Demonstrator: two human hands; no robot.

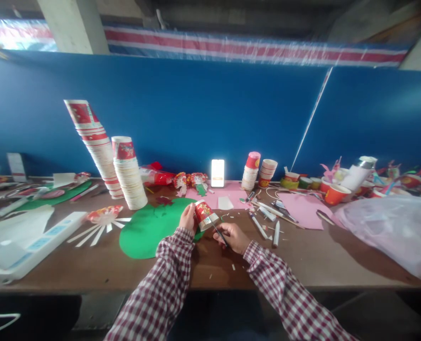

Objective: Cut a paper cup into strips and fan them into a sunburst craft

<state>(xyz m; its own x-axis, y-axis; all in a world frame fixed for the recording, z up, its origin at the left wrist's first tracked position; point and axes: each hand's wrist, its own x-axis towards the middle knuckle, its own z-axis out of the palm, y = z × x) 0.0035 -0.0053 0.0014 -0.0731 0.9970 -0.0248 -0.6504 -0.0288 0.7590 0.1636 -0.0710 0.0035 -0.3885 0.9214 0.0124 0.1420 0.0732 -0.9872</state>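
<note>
My left hand (pixel 187 218) grips a red and white paper cup (pixel 205 214), tilted on its side over the table. In my right hand (pixel 233 237) is a dark, slim tool that looks like scissors (pixel 220 235), its tip touching or close to the cup's lower edge. The exact cutting point is too small to make out. Beneath the left hand lies a rounded sheet of green paper (pixel 142 237). Small white scraps (pixel 233 267) are scattered on the brown tabletop near my right hand.
Two tall stacks of paper cups (pixel 128 184) stand at the left, beside a cup cut into strips (pixel 104 218). A lit phone (pixel 217 173) stands upright at the back. Markers (pixel 276 234), pink paper (pixel 305 208) and a plastic bag (pixel 391 232) occupy the right.
</note>
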